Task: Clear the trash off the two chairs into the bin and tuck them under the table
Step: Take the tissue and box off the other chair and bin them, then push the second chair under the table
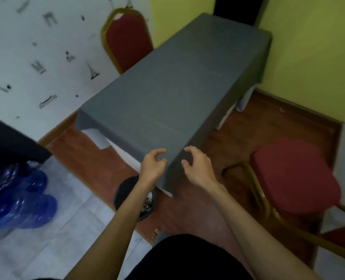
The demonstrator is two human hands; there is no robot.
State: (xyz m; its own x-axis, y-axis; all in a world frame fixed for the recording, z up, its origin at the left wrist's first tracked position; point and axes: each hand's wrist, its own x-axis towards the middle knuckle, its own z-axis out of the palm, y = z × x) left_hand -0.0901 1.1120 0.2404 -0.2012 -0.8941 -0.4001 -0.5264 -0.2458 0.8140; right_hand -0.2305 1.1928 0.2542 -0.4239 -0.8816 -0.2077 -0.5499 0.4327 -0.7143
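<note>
A long table under a grey cloth [167, 87] runs away from me. One red chair with a gold frame [127, 39] stands at its far left side, seat hidden beneath the table. A second red chair [292, 174] sits pulled out on the right, its seat bare. A dark round bin [131, 197] with trash inside stands on the floor below my left forearm. My left hand [152, 165] and my right hand [198, 166] hover at the table's near corner, fingers curled and apart, holding nothing.
Blue plastic bags [20, 201] lie on the pale floor at the left, beside a dark object [8, 150]. The patterned white wall is at the left and the yellow wall at the right. My bare foot [155, 235] stands near the bin.
</note>
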